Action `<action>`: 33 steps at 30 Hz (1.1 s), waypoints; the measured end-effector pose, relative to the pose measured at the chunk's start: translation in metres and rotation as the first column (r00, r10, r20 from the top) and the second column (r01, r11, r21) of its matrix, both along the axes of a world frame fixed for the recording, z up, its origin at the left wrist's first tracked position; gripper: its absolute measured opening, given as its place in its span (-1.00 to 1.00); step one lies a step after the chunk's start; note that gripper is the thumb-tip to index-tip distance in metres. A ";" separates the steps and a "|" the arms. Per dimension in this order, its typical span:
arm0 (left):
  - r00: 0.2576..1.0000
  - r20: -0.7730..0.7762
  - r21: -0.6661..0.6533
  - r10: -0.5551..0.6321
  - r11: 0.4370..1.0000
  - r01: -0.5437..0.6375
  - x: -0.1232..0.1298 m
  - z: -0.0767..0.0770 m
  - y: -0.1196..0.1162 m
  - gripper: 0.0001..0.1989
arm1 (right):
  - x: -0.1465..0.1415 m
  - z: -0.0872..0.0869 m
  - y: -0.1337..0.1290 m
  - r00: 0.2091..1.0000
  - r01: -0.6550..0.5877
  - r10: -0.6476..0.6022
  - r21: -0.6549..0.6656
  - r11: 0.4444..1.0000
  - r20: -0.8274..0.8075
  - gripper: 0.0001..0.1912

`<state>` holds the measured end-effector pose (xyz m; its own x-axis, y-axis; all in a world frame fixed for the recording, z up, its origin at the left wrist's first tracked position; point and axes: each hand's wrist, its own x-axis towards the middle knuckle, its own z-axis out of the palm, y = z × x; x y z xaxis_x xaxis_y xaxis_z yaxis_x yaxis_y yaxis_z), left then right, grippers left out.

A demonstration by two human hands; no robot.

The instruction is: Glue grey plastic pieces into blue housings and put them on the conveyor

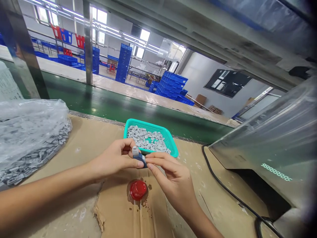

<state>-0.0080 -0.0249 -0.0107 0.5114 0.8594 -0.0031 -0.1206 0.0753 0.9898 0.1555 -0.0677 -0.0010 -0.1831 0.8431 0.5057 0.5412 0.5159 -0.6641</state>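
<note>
My left hand [111,161] is closed around a dark blue piece [139,160], thumb in front and fingers behind. A light grey plastic part [135,151] sticks up at its upper left end. From the right, my right hand [174,173] pinches a small pale part [144,158] at the blue piece's right end; the fingertips hide most of it. Just beyond the hands, a turquoise basket [174,149] holds many small grey plastic parts [146,137]. Below the hands, a small red cup-like dish [138,189] stands on wet-stained cardboard [121,211].
A clear plastic bag [32,114] full of grey parts lies at the left. Behind the basket runs a green conveyor belt [109,104]. A metal housing [267,142] with a black cable [220,183] stands at the right. Stacked blue crates [170,84] are in the background.
</note>
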 end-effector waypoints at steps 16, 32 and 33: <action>0.745 0.353 -0.321 0.566 0.821 -0.472 -0.021 -0.003 0.072 -0.84 | 0.033 -0.015 0.094 0.910 0.103 -0.136 0.105 0.989 0.392 -0.69; 0.501 -0.431 0.722 0.751 0.620 -0.308 -0.086 -0.033 0.233 -0.63 | 0.043 -0.027 0.101 0.935 0.136 -0.097 -0.092 0.986 0.342 -0.73; 0.462 -0.448 0.745 0.765 0.605 -0.280 -0.084 -0.036 0.237 -0.63 | 0.043 -0.028 0.100 0.937 0.138 -0.098 -0.098 0.986 0.334 -0.73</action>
